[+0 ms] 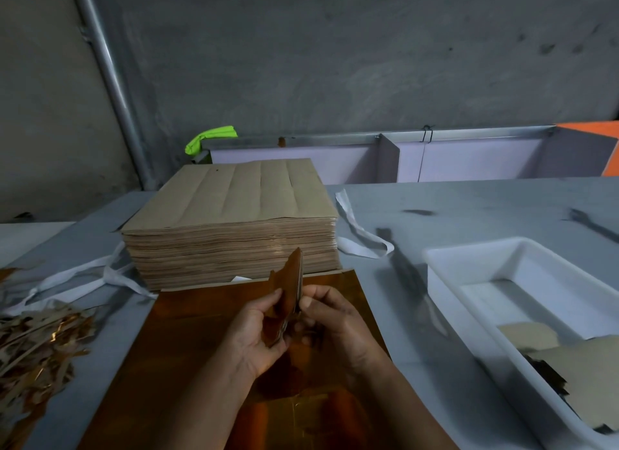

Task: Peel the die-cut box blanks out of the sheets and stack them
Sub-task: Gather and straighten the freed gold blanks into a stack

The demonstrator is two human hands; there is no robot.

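Centre frame: left hand point(259, 332) and right hand point(335, 319) both grip small bundle of copper-foil card blanks point(289, 292), held on edge above shiny copper sheet point(187, 332) on grey worktop point(469, 208). Few beige blanks point(569, 355) in white plastic tray point(445, 258), lower right. Tall brown sheet stack point(231, 221) behind untouched, so likely most work left.

Binned blanks point(576, 359) clipped right; scrap pile point(37, 345) clipped left.

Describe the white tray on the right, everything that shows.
The white tray is a shallow rectangular tub, plastic by its look, with a thick rim and rounded corners. It sits flat on the grey table, its near end cut off by the frame. A few brown cardboard blanks lie in its near part; the far part is bare. Nothing else touches it.
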